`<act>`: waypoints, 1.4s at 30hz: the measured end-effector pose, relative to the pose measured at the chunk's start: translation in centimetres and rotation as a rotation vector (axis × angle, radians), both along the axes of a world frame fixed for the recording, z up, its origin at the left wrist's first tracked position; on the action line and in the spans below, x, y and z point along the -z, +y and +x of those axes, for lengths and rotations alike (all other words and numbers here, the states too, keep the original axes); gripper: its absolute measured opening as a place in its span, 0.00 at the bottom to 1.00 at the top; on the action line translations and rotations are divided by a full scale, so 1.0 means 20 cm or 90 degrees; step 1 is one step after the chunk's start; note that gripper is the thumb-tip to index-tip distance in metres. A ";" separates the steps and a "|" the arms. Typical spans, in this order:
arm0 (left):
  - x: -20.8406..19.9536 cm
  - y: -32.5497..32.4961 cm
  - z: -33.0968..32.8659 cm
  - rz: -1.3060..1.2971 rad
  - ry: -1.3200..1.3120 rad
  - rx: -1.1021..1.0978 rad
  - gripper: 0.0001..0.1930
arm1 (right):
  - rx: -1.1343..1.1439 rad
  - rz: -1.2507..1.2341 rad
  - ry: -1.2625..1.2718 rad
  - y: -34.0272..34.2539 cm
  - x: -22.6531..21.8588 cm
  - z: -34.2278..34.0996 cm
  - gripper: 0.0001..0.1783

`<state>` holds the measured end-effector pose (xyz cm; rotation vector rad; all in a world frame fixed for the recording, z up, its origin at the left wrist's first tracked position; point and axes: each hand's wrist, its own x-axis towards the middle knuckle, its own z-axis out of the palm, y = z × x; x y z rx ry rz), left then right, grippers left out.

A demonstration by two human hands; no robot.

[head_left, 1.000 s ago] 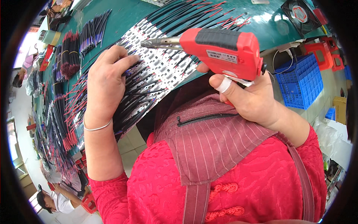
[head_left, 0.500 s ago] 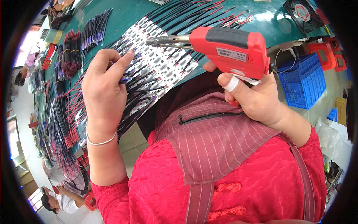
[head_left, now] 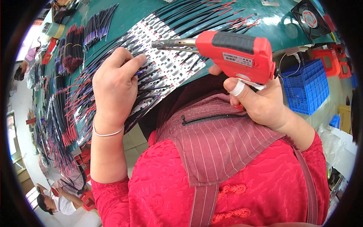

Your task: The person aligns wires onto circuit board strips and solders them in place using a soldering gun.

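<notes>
My right hand (head_left: pixel 264 106) is wrapped round the handle of a red and black soldering gun (head_left: pixel 236 55), with white tape on its thumb. The gun's metal tip (head_left: pixel 166 44) points left, over a panel of small white circuit boards (head_left: pixel 192 72). Thumb and forefinger of my left hand (head_left: pixel 113 87) are pinched together at the panel's left side, on what looks like a thin wire, mostly hidden by the fingers. Rows of dark wires (head_left: pixel 151 85) with red and purple ends stick out from both sides of the panel.
Bundles of wires (head_left: pixel 73 49) lie on the green table (head_left: pixel 130 9) at the left, near a tape roll (head_left: pixel 55 29). A black fan (head_left: pixel 310 19) is at the far right. Beside the table stand a blue crate (head_left: pixel 307 87) and red stools (head_left: pixel 327 58). Another person (head_left: pixel 62 202) sits lower left.
My left hand has shifted slightly right, its fingers still pinched. The soldering gun appears a little lower and further right, along with the whole scene, as the view has moved.
</notes>
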<state>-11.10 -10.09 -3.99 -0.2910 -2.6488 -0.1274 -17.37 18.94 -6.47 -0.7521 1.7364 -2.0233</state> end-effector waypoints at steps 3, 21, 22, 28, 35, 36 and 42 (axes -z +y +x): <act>0.01 0.00 0.00 -0.010 -0.008 -0.008 0.22 | -0.009 0.002 -0.011 0.00 0.00 0.00 0.17; 0.02 0.03 0.01 -0.010 -0.022 -0.025 0.23 | -0.005 0.005 0.003 0.00 0.01 0.01 0.17; 0.02 0.03 0.01 -0.009 -0.026 -0.023 0.23 | -0.005 0.006 -0.003 0.00 0.00 0.01 0.17; 0.02 0.02 0.00 -0.016 -0.031 -0.013 0.23 | -0.011 0.020 0.009 0.01 0.01 0.01 0.16; 0.02 0.01 -0.01 -0.017 -0.036 -0.002 0.22 | -0.014 0.060 -0.003 0.02 0.01 0.01 0.15; 0.02 0.01 -0.01 -0.017 -0.036 -0.002 0.22 | -0.010 0.054 -0.010 0.01 0.01 0.01 0.14; 0.03 0.00 -0.01 -0.008 -0.032 0.006 0.22 | -0.027 0.029 -0.028 0.00 0.02 0.01 0.14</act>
